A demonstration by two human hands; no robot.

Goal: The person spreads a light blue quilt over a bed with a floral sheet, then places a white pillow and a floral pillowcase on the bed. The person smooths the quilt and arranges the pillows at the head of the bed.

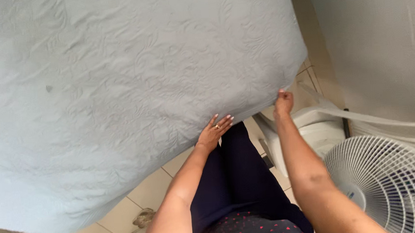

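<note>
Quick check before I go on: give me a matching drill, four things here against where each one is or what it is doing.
Things:
1. left hand
2. right hand
3. white fan
4. small brownish clump

Places or states:
A. lies on the floor tiles below the mattress edge
B. pinches the sheet at the mattress corner
C. stands at lower right, near the wall
D. rests flat, fingers spread, on the pale blue sheet

Pairs: 1-D, 2-B, 3-C, 4-A

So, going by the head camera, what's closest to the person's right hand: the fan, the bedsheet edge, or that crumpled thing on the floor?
From the right hand:
1. Pale blue bedsheet: the hand grips its edge at the mattress corner.
2. White fan: lower right, beside the forearm.
3. Crumpled thing: far lower left on the floor tiles, beyond the left hand.
</note>
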